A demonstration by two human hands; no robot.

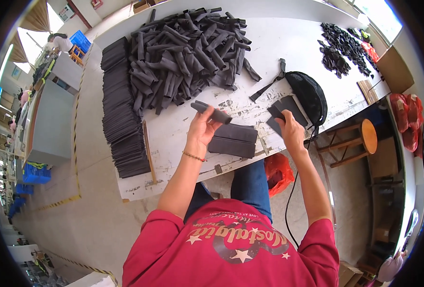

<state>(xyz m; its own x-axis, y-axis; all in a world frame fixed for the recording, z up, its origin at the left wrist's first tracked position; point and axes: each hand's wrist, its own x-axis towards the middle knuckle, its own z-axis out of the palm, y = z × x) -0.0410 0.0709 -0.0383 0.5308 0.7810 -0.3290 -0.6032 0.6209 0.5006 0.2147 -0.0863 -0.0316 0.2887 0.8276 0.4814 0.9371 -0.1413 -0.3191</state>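
Observation:
In my left hand (203, 128) is a dark grey rolled fabric piece (220, 116), tube-like, gripped between thumb and fingers above the table. My right hand (292, 130) is closed on the edge of a flat dark fabric piece (275, 123); other dark flat pieces (293, 107) lie right beside it. Between the hands, near the table's front edge, rests a low stack of folded dark fabric pieces (235, 143). A black pouch-like bag with a strap (309, 91) lies just beyond my right hand.
A big heap of rolled dark fabric pieces (183, 52) covers the table's far middle, beside a long row of flat folded pieces (121, 105). Small black pieces (346, 50) lie far right. A wooden stool (368, 136) and a red plastic bag (277, 173) stand below the white table (264, 52).

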